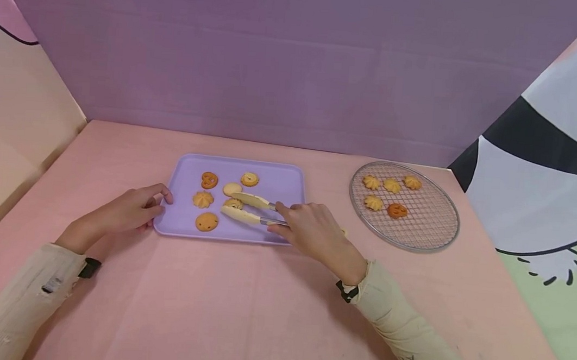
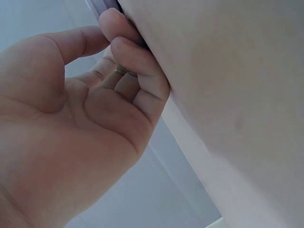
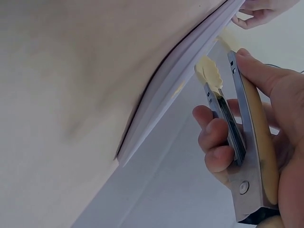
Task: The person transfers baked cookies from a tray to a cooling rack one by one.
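Observation:
My right hand [image 1: 315, 230] grips a pair of tongs [image 3: 254, 142] with cream tips and steel arms. The tong tips are spread on either side of a chocolate-flecked cookie [image 1: 233, 203] on the purple tray [image 1: 278, 185]; whether they touch it I cannot tell. Around it lie a plain round cookie [image 1: 231, 188], a pretzel-shaped cookie [image 1: 209, 180], a ring-shaped cookie [image 1: 250, 179], a flower-shaped cookie [image 1: 202, 199] and a round dotted cookie [image 1: 207, 222]. At the tray's left edge, my left hand [image 1: 132, 207] holds the rim between thumb and curled fingers.
To the right of the tray sits a round wire rack [image 1: 428, 231], bearing several flower-shaped cookies [image 1: 392, 185] and one pretzel-shaped cookie [image 1: 397, 210]. A pink cloth [image 1: 203, 306] covers the table. Behind it stands a purple backdrop [image 1: 274, 81], with printed panels at both sides.

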